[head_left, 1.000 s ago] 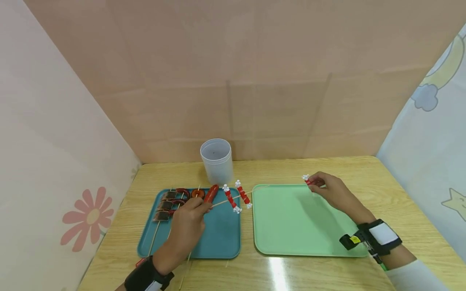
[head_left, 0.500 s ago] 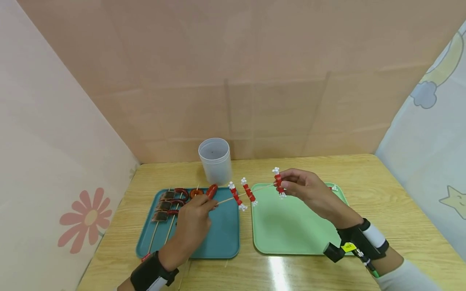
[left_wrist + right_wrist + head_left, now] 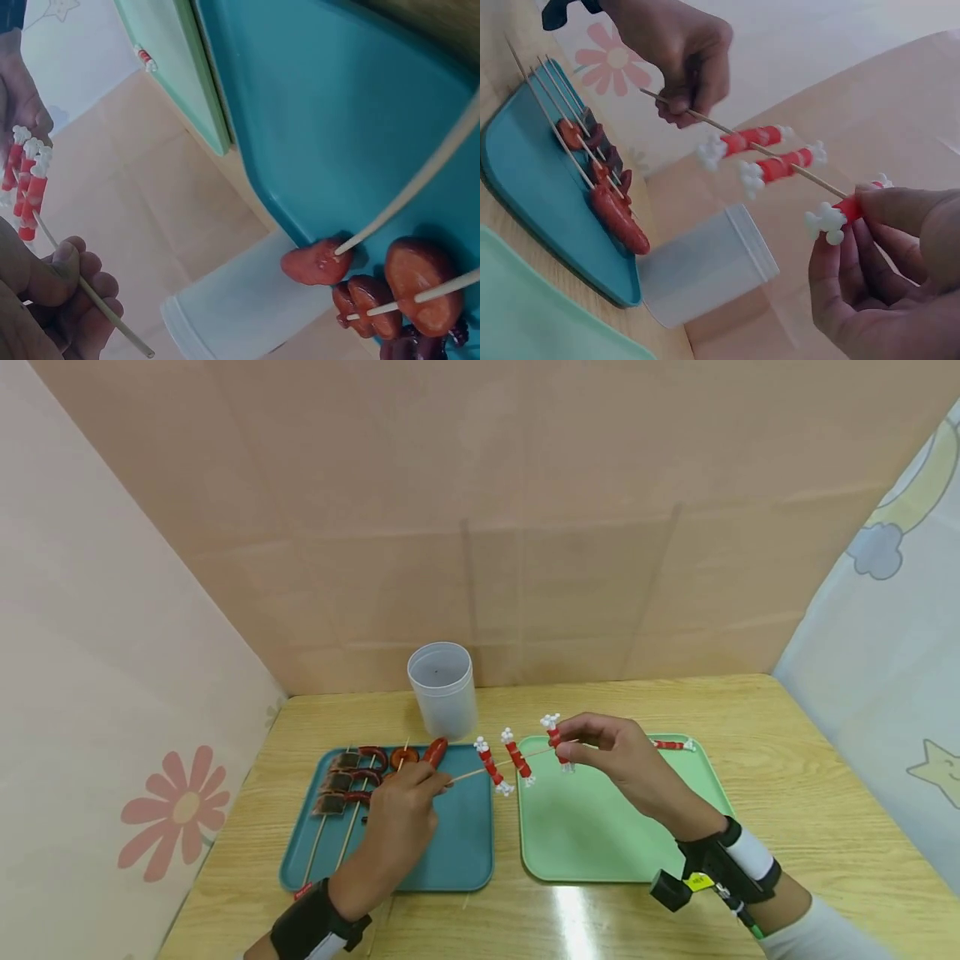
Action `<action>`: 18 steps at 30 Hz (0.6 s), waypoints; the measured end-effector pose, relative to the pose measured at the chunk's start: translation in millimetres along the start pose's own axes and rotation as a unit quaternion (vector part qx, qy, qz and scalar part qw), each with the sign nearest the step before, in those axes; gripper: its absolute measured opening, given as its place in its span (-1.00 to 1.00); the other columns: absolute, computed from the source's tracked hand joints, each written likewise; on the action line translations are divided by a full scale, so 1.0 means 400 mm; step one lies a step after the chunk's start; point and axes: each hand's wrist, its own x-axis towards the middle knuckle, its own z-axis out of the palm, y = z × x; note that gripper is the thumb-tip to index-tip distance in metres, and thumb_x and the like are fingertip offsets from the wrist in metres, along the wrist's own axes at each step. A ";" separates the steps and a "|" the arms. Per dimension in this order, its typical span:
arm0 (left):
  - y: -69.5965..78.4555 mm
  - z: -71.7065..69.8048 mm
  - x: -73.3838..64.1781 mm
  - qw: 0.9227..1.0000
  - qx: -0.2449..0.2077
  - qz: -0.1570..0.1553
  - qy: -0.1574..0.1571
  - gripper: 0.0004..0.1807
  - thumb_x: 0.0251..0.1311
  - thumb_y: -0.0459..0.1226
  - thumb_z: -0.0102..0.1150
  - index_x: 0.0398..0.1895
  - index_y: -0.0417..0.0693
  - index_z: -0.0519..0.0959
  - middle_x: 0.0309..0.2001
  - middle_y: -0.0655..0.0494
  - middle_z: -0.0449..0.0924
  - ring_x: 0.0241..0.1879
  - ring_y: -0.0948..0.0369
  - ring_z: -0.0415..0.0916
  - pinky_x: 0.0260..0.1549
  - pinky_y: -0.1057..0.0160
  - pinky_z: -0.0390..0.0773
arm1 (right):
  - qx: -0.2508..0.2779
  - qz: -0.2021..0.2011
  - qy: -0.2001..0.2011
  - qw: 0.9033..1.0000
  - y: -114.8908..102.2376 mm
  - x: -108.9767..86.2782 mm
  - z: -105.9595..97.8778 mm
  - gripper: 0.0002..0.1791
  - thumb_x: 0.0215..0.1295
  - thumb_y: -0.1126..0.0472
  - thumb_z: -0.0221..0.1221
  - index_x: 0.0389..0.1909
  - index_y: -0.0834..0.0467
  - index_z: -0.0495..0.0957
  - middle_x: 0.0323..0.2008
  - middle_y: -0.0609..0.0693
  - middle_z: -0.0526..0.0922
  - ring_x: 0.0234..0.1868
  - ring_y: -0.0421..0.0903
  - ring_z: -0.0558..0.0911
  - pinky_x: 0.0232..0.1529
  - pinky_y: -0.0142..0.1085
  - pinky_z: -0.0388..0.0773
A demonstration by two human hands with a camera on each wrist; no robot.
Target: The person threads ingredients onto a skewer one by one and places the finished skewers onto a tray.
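Observation:
My left hand [image 3: 405, 818] pinches a thin wooden skewer [image 3: 467, 774] near one end, above the blue tray. Threaded crosswise on the skewer are two red toy pieces with white knobbed, bone-like ends, one [image 3: 491, 764] nearer my left hand and another [image 3: 517, 757] farther along. At the skewer's far end, my right hand [image 3: 626, 768] pinches a third such piece [image 3: 847, 208] between thumb and fingers. The skewer meets this piece's middle; how deep it goes in is hidden by the fingers. Another red-and-white piece [image 3: 675, 745] lies at the green tray's back right corner.
The blue tray [image 3: 457, 860] carries skewers of toy food, among them a sausage [image 3: 619, 217] and dark square pieces [image 3: 333, 783]. Beside it lies the green tray [image 3: 585, 852]. A translucent cup [image 3: 444, 693] stands behind the blue tray, near the back wall.
My right hand has come left from the green tray's back right, bringing the third piece to the skewer's end. The left hand, holding the skewer, has shifted only slightly.

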 end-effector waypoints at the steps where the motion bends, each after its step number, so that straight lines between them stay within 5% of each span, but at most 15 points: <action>1: 0.002 0.000 0.002 1.000 -0.004 0.005 0.004 -0.62 -0.28 -0.75 0.46 -0.47 -0.15 0.78 -0.46 0.09 0.59 -0.48 0.19 0.59 -0.57 0.28 0.64 | -0.004 0.001 0.005 1.000 0.001 0.000 0.009 -0.67 0.38 0.16 0.32 0.07 0.26 0.65 -0.08 -0.12 0.71 -0.07 -0.17 0.68 0.01 -0.35 0.68; 11: 0.002 0.002 0.006 1.000 0.004 -0.004 0.006 -0.66 -0.20 -0.71 0.45 -0.46 -0.13 0.79 -0.45 0.10 0.62 -0.47 0.19 0.63 -0.56 0.28 0.66 | -0.020 0.015 0.019 1.000 0.010 0.008 0.024 -0.63 0.33 0.11 0.36 0.09 0.18 0.68 0.06 0.03 0.72 0.02 -0.18 0.69 0.04 -0.34 0.66; 14: -0.007 0.003 0.001 1.000 0.007 -0.014 0.012 -0.69 -0.18 -0.69 0.46 -0.46 -0.13 0.80 -0.45 0.08 0.63 -0.47 0.17 0.65 -0.56 0.25 0.67 | -0.099 0.000 0.022 0.995 0.028 0.015 -0.020 -0.63 0.34 0.12 0.34 0.11 0.17 0.66 0.09 0.13 0.72 0.03 -0.11 0.71 0.03 -0.37 0.66; 16: -0.013 0.000 -0.003 1.000 0.012 -0.022 0.016 -0.68 -0.21 -0.70 0.46 -0.47 -0.15 0.80 -0.46 0.07 0.63 -0.46 0.17 0.65 -0.59 0.23 0.66 | -0.216 -0.025 0.033 0.976 0.054 0.018 -0.069 -0.68 0.37 0.18 0.31 0.08 0.18 0.66 0.04 0.15 0.72 0.01 -0.02 0.71 0.02 -0.26 0.68; 18: -0.020 -0.006 -0.009 0.999 0.014 -0.030 0.013 -0.69 -0.20 -0.70 0.46 -0.46 -0.16 0.80 -0.47 0.06 0.62 -0.46 0.15 0.65 -0.60 0.22 0.65 | -0.355 -0.060 0.051 0.932 0.094 0.016 -0.127 -0.75 0.35 0.29 0.31 0.02 0.23 0.67 -0.04 0.17 0.72 -0.03 0.08 0.69 -0.03 -0.15 0.68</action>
